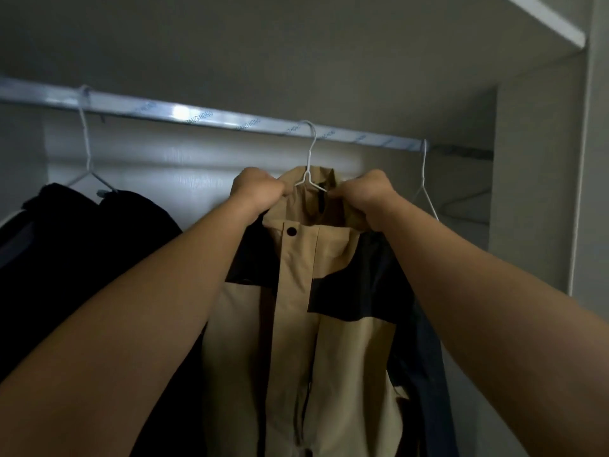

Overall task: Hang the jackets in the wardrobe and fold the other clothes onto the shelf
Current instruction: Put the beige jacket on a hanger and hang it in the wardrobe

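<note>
A tan and black jacket (pixel 296 311) hangs in front of me on a white wire hanger (pixel 309 153), whose hook sits over the metal wardrobe rail (pixel 184 113). My left hand (pixel 257 191) grips the left side of the jacket's collar. My right hand (pixel 369 196) grips the right side of the collar. Both fists are closed on the tan fabric just below the hanger's neck. The jacket's front is shut, with a dark snap button near the collar.
A black garment (pixel 82 258) hangs on another white hanger (pixel 87 143) at the left. A bare white hanger (pixel 426 183) hangs at the rail's right end. The wardrobe's white side panel (pixel 534 192) stands at the right, with a shelf edge (pixel 547 21) above.
</note>
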Demonstrator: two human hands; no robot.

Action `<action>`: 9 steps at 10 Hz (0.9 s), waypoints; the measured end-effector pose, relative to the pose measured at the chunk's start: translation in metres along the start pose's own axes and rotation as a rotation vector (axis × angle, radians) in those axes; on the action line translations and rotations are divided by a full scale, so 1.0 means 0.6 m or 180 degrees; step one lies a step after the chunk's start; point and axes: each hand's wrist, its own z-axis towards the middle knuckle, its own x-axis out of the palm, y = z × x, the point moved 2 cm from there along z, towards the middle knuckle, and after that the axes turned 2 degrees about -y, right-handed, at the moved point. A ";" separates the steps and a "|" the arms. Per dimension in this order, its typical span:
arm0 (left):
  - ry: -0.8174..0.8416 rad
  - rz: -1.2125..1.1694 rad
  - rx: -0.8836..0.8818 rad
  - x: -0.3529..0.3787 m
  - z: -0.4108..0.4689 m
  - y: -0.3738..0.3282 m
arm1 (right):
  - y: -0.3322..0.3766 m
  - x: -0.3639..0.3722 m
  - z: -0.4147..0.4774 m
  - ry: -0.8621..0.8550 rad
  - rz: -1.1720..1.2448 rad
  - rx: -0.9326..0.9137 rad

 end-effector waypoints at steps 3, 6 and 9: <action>0.0580 -0.0611 -0.0344 -0.009 0.022 -0.044 | 0.078 -0.001 0.043 0.0106 -0.0694 -0.0221; 0.1558 -0.0555 -0.1136 -0.018 0.031 -0.058 | 0.078 -0.011 0.050 0.0265 -0.0765 -0.0107; 0.1132 0.0206 -0.0250 -0.012 0.065 -0.058 | 0.066 -0.026 0.060 0.0802 -0.0745 0.0185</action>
